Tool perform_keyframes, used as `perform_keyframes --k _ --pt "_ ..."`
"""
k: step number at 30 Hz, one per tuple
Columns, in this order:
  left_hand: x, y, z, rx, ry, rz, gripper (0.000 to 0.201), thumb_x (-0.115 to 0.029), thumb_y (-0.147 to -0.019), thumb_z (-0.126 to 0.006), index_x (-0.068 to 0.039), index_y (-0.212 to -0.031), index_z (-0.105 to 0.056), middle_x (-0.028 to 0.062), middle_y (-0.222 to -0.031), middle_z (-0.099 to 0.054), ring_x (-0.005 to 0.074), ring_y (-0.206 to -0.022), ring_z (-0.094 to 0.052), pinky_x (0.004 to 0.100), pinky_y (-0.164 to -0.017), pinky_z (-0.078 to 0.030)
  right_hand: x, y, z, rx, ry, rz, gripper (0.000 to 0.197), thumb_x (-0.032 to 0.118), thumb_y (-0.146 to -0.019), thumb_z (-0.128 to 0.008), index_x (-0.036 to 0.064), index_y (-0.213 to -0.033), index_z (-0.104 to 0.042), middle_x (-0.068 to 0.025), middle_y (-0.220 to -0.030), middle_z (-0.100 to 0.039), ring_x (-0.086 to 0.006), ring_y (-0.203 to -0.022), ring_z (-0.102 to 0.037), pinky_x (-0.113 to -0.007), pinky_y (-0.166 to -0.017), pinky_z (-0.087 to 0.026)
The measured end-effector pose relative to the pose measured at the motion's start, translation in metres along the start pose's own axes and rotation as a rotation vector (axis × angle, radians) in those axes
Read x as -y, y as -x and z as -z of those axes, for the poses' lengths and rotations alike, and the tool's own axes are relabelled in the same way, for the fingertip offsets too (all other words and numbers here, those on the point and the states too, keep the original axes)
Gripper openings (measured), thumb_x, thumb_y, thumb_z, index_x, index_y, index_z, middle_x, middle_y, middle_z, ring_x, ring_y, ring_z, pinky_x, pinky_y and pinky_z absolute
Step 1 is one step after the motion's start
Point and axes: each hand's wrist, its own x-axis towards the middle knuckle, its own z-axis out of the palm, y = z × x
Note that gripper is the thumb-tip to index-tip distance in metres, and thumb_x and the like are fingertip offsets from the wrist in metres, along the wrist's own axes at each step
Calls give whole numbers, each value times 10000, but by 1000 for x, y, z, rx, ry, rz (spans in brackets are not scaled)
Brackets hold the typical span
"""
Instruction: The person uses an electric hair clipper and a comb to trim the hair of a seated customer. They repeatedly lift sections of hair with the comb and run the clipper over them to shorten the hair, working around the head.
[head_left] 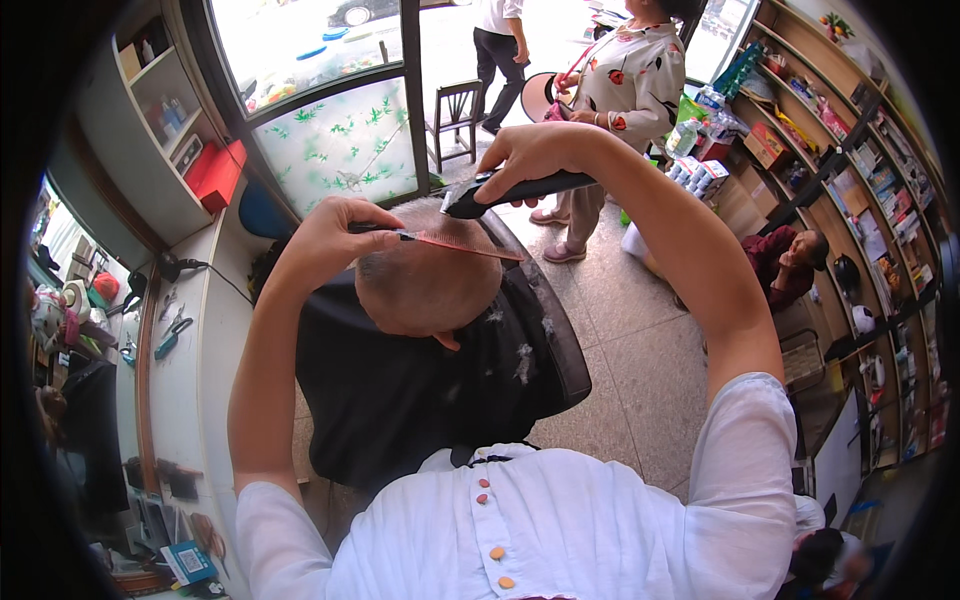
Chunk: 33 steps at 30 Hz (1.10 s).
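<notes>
A seated person with short grey hair (425, 287) is draped in a black cape (385, 385), with tufts of cut hair on it. My left hand (335, 235) is closed on the end of a reddish comb (465, 243), which lies across the top of the head. In my right hand (535, 160) are black hair clippers (525, 190), gripped from above. Their metal blade end points left and touches or nearly touches the hair just above the comb.
A white counter (205, 350) with scissors (173, 333) and a red box (215, 175) runs along the left. Ahead, a person in a patterned shirt (635, 75) stands near a wooden chair (455, 120). Another person (790, 265) sits by crowded shelves (850, 190) at right.
</notes>
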Motion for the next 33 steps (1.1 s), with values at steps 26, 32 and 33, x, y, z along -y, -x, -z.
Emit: perform_keyframes --k 26,32,33 --pt "-5 -35 8 -18 -224 97 260 -131 -791 -726 44 -981 -698 107 -880 -704 146 -821 -649 277 -783 -494 -48 4 -4 95 -147 59 391 312 -816 -742 -33 -989 -678 -52 -635 -622 -114 -502 -599 -227 -464 -482" --pt "-11 -35 6 -82 -431 1 216 -129 -793 -736 4 -960 -711 48 -830 -662 114 -780 -606 273 -746 -472 -33 -22 1 105 -109 170 411 351 -803 -746 -20 -971 -691 -63 -700 -637 -119 -556 -621 -231 -506 -515" --pt "-14 -34 5 -52 -395 6 213 -132 -796 -736 4 -958 -712 43 -836 -659 109 -783 -604 267 -742 -471 -31 -25 -2 62 -138 187 412 350 -808 -743 -19 -985 -690 -61 -704 -636 -117 -561 -624 -229 -510 -517"
